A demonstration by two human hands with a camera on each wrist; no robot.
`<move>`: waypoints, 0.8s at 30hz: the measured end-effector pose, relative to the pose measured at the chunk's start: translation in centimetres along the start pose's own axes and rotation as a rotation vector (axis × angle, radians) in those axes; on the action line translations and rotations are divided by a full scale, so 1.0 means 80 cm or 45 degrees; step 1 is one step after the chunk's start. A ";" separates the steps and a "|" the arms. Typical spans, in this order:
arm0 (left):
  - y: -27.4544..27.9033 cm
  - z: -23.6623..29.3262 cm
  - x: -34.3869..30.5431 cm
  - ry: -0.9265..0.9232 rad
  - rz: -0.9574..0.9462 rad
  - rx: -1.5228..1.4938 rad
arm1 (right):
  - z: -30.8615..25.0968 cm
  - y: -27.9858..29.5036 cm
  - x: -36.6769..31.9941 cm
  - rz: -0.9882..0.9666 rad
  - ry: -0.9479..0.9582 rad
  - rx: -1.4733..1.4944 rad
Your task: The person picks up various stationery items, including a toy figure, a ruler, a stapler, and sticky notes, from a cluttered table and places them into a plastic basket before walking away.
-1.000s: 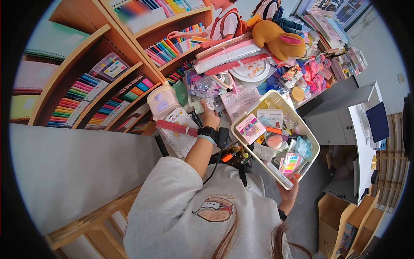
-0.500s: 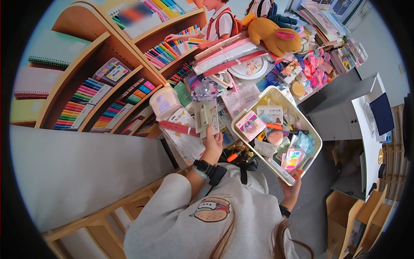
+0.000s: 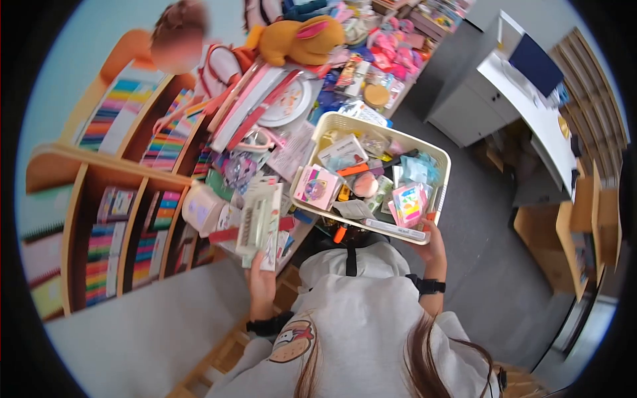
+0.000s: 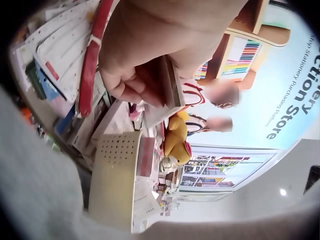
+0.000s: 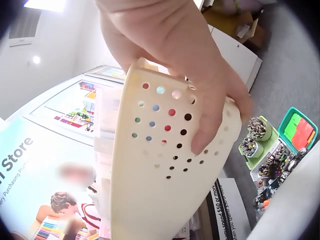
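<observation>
My left hand (image 3: 261, 285) grips the lower end of a pale, flat package (image 3: 259, 222) in the head view. A long ridged item shows on its front. In the left wrist view the fingers (image 4: 127, 87) curl round the package's edge (image 4: 172, 92). My right hand (image 3: 431, 244) holds the near right corner of a cream plastic basket (image 3: 443, 162). The right wrist view has its thumb (image 5: 207, 130) pressed on the perforated wall (image 5: 150, 165). Inside the basket lie a pink boxed item (image 3: 317, 188), a colourful pack (image 3: 409, 202), a blue bag (image 3: 419, 167) and several small goods.
Goods are heaped on the table beyond the basket, with a yellow plush toy (image 3: 302, 41) and a round white plate (image 3: 288, 99). A red strap-like strip (image 3: 224, 235) lies behind the package. Bookshelf display panels (image 3: 119, 225) stand left; a white desk (image 3: 524, 99) stands right.
The left hand has lifted the pale package from the heap and drawn it back toward the body, left of the basket. The head view has turned; the right hand keeps its hold.
</observation>
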State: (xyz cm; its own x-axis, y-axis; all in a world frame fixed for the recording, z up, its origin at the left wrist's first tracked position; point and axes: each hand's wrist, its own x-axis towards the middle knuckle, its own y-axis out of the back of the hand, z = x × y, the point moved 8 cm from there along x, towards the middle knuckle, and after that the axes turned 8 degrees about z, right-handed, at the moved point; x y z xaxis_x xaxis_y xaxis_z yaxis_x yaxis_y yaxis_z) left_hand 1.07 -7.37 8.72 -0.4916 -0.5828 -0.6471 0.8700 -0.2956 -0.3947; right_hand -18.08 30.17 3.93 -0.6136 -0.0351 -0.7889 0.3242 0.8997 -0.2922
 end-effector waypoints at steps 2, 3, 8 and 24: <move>-0.021 0.049 -0.016 -0.425 -0.090 0.065 | -0.001 0.001 0.001 0.001 0.010 0.022; -0.031 0.057 -0.017 -0.419 -0.114 0.089 | -0.001 -0.001 0.000 -0.016 0.014 0.001; -0.152 0.084 -0.022 -0.541 -0.620 1.147 | -0.017 -0.017 -0.019 0.014 0.062 -0.037; -0.351 -0.041 0.033 -1.140 -0.990 1.696 | 0.000 -0.009 0.001 -0.142 0.096 -0.027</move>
State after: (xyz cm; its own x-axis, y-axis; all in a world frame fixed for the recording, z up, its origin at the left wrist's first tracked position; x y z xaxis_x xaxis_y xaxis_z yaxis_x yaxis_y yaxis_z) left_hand -24.83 1.87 15.95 -0.9905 -0.0832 0.1098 0.1342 -0.7646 0.6304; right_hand -18.40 29.55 4.08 -0.6978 -0.1035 -0.7087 0.2357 0.9012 -0.3637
